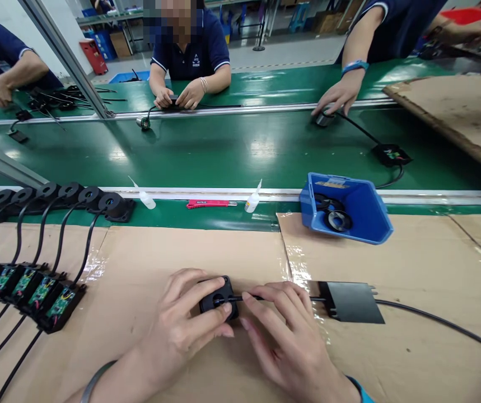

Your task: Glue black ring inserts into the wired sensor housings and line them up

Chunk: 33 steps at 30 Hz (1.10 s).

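My left hand [194,313] grips a small black square housing [227,288] with a round opening, thumb and fingers on its sides. A black cable [319,299] runs out of the housing to the right. My right hand [284,330] pinches this cable close beside the housing, its fingers pressed round it. Farther right the cable meets a flat black box [351,302] lying on the cardboard, and a thicker cord [437,322] leaves the box's other end. The inside of the housing is partly covered by my fingers.
At left stand several open black boxes with green circuit boards [57,302], cabled to round black housings [114,206]. A blue bin [345,224] holds black rings. A red cutter [209,204] lies between two glue bottles [253,200]. Co-workers handle parts across the green belt [206,145].
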Each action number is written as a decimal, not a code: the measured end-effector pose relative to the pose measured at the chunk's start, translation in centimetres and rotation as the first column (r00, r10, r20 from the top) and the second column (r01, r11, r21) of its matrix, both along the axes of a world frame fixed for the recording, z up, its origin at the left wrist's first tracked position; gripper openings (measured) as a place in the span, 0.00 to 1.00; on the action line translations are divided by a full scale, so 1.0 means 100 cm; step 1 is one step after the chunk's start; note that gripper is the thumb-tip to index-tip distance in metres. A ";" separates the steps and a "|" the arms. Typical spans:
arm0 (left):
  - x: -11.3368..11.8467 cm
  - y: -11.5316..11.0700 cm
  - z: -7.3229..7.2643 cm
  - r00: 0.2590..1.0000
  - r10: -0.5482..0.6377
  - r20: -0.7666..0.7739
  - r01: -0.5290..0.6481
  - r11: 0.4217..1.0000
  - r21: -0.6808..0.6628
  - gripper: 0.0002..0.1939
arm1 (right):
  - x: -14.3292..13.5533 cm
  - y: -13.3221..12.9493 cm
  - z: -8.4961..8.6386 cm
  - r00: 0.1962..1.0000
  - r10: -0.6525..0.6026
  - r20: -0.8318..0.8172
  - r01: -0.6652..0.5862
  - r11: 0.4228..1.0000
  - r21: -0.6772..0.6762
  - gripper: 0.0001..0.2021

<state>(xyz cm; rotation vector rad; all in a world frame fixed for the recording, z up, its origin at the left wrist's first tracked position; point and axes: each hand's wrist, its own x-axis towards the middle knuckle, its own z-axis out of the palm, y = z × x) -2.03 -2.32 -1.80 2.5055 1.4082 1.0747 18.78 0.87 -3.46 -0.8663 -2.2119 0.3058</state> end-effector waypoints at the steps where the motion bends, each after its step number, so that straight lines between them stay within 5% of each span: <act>1: 0.000 -0.001 0.000 0.998 0.015 -0.053 -0.013 1.000 0.026 0.06 | 0.000 0.000 0.000 1.000 -0.005 0.004 0.005 1.000 0.001 0.09; 4: 0.001 -0.003 -0.001 0.985 0.045 -0.167 -0.033 0.997 0.071 0.07 | 0.000 0.001 0.002 1.000 -0.019 0.025 0.019 1.000 0.010 0.10; 9: 0.005 -0.007 -0.008 0.969 0.013 -0.246 0.006 0.997 0.077 0.23 | 0.002 0.000 0.007 1.000 -0.017 0.002 0.017 0.999 0.042 0.12; 14: 0.005 -0.008 -0.014 0.965 -0.016 -0.263 0.026 0.999 0.035 0.11 | -0.004 -0.009 0.008 0.997 0.069 0.014 -0.070 0.996 0.049 0.14; 18: -0.004 -0.009 -0.014 0.985 -0.088 -0.145 0.078 0.994 -0.075 0.17 | -0.013 -0.017 0.003 0.997 0.023 0.075 -0.035 0.985 0.167 0.14; 22: -0.012 -0.003 -0.014 0.978 -0.085 0.192 0.133 0.958 -0.252 0.25 | -0.023 -0.023 -0.004 0.982 -0.099 0.162 0.038 0.938 0.344 0.16; 24: -0.011 0.006 -0.013 0.904 0.086 0.420 0.113 0.897 -0.427 0.16 | -0.029 -0.027 -0.009 0.975 -0.153 0.164 0.074 0.909 0.411 0.15; 27: -0.004 0.025 -0.009 0.727 0.346 0.593 0.247 0.674 -0.696 0.10 | -0.035 -0.030 -0.013 0.967 -0.187 0.172 0.096 0.896 0.434 0.16; 30: 0.002 0.042 -0.003 0.719 0.352 0.600 0.409 0.483 -0.774 0.12 | -0.040 -0.028 -0.010 0.967 -0.199 0.162 0.116 0.901 0.417 0.19; 33: 0.006 0.048 0.000 0.735 0.360 0.575 0.423 0.420 -0.803 0.10 | -0.042 -0.023 -0.001 0.966 -0.165 0.200 0.070 0.909 0.412 0.20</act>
